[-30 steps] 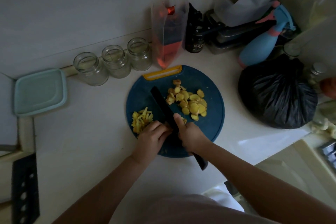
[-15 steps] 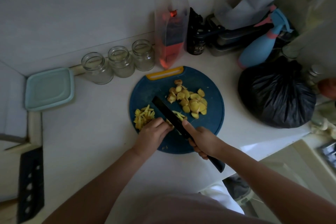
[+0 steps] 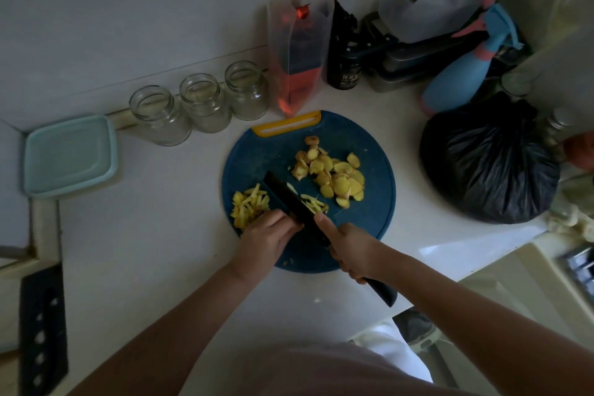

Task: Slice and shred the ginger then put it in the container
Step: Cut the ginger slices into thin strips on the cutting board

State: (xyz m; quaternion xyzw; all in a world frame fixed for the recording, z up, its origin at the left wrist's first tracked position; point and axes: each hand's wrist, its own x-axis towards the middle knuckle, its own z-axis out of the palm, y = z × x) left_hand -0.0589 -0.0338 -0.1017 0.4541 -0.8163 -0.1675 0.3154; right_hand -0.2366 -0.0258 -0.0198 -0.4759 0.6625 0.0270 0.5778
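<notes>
Beside three open jars (image 3: 201,103), closed teal container (image 3: 69,156)

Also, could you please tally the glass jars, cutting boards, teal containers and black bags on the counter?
Glass jars: 3
Cutting boards: 1
Teal containers: 1
Black bags: 1
Total: 6

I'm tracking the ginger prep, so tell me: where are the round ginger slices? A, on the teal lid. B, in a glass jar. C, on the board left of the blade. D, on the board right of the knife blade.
D: the round slices lie on the cutting board right of the knife blade; the shredded pile sits on its left.
</notes>
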